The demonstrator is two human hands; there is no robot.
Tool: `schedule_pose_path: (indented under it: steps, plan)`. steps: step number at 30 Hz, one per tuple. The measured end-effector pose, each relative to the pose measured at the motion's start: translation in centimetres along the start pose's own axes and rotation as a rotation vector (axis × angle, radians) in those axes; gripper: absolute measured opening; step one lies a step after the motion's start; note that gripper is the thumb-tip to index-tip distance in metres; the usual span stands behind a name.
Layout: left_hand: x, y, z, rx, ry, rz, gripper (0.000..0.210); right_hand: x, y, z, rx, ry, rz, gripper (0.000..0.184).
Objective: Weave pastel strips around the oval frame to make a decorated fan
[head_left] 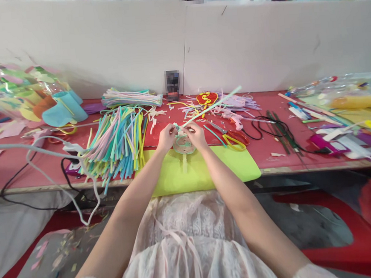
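Right hand [194, 135] pinches a pale-green fuzzy stem [216, 105], straight, slanting up beyond it; left hand [168, 137] pinches its near end, beside a rounded, green-tinged piece [184, 146].

Above a round, see-through piece with pale green strands [184, 146], the bare right hand [194, 135] pinches a long, straight, pale green fuzzy stem [219, 103], and the bare left hand [168, 137] bends its fingers near the stem's lower end, its grip too small to make out. A bright yellow-green flat sheet [233, 169] lies beneath them on the red tabletop [264, 156], between a heap of pastel fuzzy stems [116, 138] and yellow-handled scissors [236, 143].
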State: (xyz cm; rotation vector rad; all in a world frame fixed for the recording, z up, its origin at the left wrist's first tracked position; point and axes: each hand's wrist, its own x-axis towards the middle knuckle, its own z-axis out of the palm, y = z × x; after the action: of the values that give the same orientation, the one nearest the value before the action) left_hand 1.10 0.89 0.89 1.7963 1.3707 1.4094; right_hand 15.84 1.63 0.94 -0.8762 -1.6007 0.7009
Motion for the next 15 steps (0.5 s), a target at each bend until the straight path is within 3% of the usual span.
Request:
schedule_pose_path:
  steps: [7,11,15]
  plan:
    - [-0.04,-0.33,0.39,0.04,-0.066,0.07,0.012,0.08,-0.3,-0.23,0.129,-0.044,0.08,0.034]
    - [0.17,-0.43,0.63,-0.1,-0.086,0.04,0.02,0.28,-0.07,-0.3,0.207,-0.023,0.152,0.035]
    - [0.28,-0.3,0.68,-0.244,-0.132,-0.002,0.013,0.38,0.0,-0.24,0.258,0.018,0.18,0.035]
